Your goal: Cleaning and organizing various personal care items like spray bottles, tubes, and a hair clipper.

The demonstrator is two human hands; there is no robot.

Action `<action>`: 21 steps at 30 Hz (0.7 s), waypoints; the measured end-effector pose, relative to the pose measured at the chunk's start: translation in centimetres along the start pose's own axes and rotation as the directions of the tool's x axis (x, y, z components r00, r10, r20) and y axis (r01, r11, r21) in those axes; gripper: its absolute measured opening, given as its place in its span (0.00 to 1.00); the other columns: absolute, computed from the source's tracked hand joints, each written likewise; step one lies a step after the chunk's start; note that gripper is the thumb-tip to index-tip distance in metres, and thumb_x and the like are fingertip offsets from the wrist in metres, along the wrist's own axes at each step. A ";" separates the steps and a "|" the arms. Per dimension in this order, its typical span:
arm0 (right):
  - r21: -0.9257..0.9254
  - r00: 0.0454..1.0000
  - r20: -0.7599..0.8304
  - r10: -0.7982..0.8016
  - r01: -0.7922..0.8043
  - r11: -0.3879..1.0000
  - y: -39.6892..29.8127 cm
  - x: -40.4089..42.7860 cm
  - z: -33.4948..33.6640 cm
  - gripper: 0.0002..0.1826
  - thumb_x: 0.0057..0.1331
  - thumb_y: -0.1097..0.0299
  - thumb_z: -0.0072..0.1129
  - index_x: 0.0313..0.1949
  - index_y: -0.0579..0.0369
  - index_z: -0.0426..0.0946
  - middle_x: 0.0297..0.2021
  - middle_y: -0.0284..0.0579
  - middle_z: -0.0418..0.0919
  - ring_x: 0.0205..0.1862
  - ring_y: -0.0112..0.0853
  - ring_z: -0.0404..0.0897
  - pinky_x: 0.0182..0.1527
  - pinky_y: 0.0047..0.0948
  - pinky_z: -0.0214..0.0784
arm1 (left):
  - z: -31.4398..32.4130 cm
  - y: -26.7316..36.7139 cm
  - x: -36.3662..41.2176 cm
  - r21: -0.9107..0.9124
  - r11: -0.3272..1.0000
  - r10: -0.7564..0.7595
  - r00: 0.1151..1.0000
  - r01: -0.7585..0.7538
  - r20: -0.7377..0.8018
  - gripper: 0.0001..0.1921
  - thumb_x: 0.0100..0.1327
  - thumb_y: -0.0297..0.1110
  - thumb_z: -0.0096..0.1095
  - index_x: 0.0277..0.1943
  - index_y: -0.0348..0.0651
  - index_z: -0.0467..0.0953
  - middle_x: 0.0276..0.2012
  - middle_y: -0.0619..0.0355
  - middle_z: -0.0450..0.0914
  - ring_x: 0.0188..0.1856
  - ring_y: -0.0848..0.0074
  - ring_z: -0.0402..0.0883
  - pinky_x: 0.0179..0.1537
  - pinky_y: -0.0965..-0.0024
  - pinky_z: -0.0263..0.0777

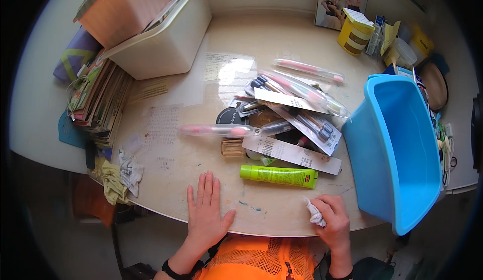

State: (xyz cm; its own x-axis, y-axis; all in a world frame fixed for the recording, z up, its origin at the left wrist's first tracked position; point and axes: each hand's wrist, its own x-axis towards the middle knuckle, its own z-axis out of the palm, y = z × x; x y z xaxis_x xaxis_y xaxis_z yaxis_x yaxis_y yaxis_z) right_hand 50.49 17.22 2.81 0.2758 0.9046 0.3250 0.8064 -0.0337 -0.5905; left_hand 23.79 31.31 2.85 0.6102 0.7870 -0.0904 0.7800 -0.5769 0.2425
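Observation:
My left hand rests palm down near the front edge of the desk, fingers a little apart and holding nothing. In my right hand is a crumpled white tissue or cloth, held just above or on the desk's front edge. A lime green squeeze tube lies beyond the space between my hands. Behind it is a heap of packaged toothbrushes, a white printed package, a clear tube-shaped toothbrush case, a round black lid and a small glass bottle.
A blue plastic bin lies on its side at the right. A white bin and stacked books stand at the left, with crumpled cloths by the front corner. A yellow container and a framed photo are behind.

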 end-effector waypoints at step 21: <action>0.100 0.990 -0.040 -0.132 0.135 0.986 0.3 -0.4 -0.2 0.22 0.49 0.80 0.66 0.46 0.58 0.77 0.43 0.50 0.76 0.44 0.48 0.75 0.47 0.42 0.71 | 1.7 -0.6 -0.7 0.070 0.996 0.060 0.982 -0.048 -0.179 0.40 0.65 0.50 0.56 0.72 0.32 0.53 0.75 0.42 0.48 0.78 0.55 0.43 0.73 0.44 0.37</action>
State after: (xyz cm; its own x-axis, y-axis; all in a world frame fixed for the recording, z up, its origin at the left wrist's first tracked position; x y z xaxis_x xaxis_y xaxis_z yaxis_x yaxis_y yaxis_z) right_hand 50.70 16.73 2.65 0.1880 0.8833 0.4294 0.7800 0.1313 -0.6118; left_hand 23.13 30.71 1.15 0.6209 0.7776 0.0985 0.7578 -0.6277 0.1780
